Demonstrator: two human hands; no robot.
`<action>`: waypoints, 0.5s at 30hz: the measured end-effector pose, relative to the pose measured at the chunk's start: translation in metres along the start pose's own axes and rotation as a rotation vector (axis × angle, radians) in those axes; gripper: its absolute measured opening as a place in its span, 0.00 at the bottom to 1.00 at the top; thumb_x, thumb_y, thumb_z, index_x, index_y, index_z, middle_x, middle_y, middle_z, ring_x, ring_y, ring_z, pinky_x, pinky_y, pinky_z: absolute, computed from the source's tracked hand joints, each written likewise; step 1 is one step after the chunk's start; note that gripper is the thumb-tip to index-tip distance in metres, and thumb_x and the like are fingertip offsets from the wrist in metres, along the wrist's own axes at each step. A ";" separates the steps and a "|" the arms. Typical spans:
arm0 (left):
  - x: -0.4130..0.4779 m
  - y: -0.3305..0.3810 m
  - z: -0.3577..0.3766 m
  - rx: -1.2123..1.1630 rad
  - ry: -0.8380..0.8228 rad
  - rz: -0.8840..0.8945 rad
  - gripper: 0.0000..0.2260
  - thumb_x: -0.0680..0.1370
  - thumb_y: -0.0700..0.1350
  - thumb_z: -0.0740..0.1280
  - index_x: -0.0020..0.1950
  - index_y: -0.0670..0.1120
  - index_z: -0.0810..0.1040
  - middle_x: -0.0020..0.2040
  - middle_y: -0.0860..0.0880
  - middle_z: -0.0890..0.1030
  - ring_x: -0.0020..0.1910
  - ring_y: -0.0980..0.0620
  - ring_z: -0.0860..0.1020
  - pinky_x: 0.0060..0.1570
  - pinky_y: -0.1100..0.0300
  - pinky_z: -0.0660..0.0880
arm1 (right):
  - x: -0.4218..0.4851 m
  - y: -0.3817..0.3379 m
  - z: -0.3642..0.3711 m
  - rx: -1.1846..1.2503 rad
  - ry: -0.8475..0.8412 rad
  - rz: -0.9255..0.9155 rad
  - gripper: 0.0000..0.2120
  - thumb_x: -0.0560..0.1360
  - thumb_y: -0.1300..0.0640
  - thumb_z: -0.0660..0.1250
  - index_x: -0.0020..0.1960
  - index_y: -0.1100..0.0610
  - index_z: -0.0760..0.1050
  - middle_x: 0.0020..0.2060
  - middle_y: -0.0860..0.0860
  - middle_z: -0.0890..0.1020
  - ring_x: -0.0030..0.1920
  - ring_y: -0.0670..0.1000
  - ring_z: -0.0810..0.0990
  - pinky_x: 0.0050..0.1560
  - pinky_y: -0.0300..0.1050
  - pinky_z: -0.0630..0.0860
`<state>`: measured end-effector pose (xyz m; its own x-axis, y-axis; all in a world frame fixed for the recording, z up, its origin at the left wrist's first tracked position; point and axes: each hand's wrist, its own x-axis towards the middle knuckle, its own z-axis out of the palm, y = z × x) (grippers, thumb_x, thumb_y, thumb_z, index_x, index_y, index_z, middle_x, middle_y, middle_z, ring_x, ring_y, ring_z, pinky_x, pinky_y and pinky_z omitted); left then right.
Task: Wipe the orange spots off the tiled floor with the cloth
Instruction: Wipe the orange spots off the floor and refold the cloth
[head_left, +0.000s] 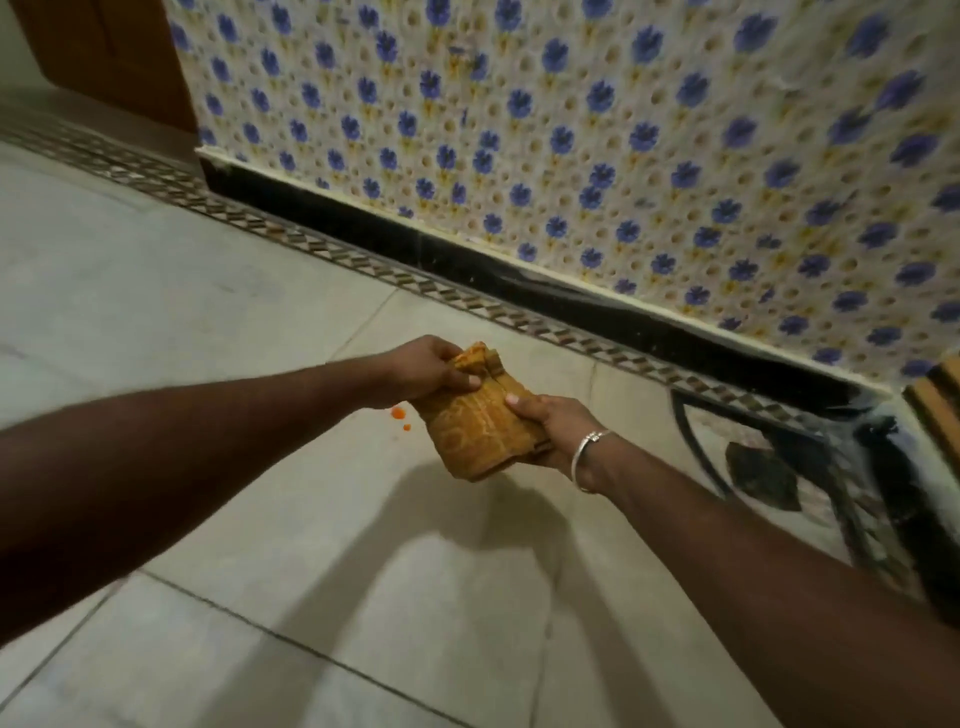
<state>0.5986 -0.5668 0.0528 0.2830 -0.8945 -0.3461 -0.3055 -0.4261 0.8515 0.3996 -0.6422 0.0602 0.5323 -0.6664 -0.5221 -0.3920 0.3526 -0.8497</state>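
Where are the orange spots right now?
Head view: the orange spots lie on the tiled floor just under the left hand, left of the cloth.

I see the cloth (483, 421), a folded yellow-orange towel with a woven pattern, held up off the tiled floor (218, 322). My left hand (431, 371) pinches its upper end and my right hand (550, 426) grips its lower side. Two small orange spots (398, 413) sit on a pale tile just left of the cloth, one larger than the other.
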 end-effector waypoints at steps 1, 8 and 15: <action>0.005 -0.013 -0.006 0.037 0.044 -0.037 0.17 0.79 0.50 0.74 0.64 0.44 0.81 0.57 0.44 0.84 0.57 0.43 0.84 0.58 0.45 0.83 | 0.013 0.006 0.012 0.003 0.004 0.015 0.10 0.78 0.57 0.71 0.56 0.62 0.78 0.46 0.58 0.84 0.45 0.57 0.83 0.42 0.51 0.81; 0.046 -0.095 -0.032 0.430 0.365 -0.202 0.27 0.81 0.60 0.68 0.73 0.45 0.72 0.65 0.42 0.80 0.61 0.41 0.79 0.56 0.49 0.76 | 0.101 0.060 0.075 -0.282 0.232 -0.100 0.16 0.78 0.45 0.67 0.59 0.55 0.78 0.59 0.58 0.80 0.60 0.61 0.79 0.60 0.55 0.77; 0.047 -0.154 0.063 0.882 0.242 -0.033 0.38 0.82 0.70 0.44 0.86 0.50 0.41 0.85 0.43 0.41 0.84 0.40 0.39 0.77 0.35 0.34 | 0.112 0.158 0.052 -1.297 0.316 -0.275 0.30 0.83 0.39 0.39 0.82 0.46 0.40 0.82 0.53 0.41 0.81 0.54 0.39 0.78 0.62 0.39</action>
<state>0.6020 -0.5517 -0.1193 0.4561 -0.8699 -0.1881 -0.8497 -0.4884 0.1986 0.4363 -0.6264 -0.1365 0.5826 -0.7967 -0.1610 -0.8122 -0.5632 -0.1520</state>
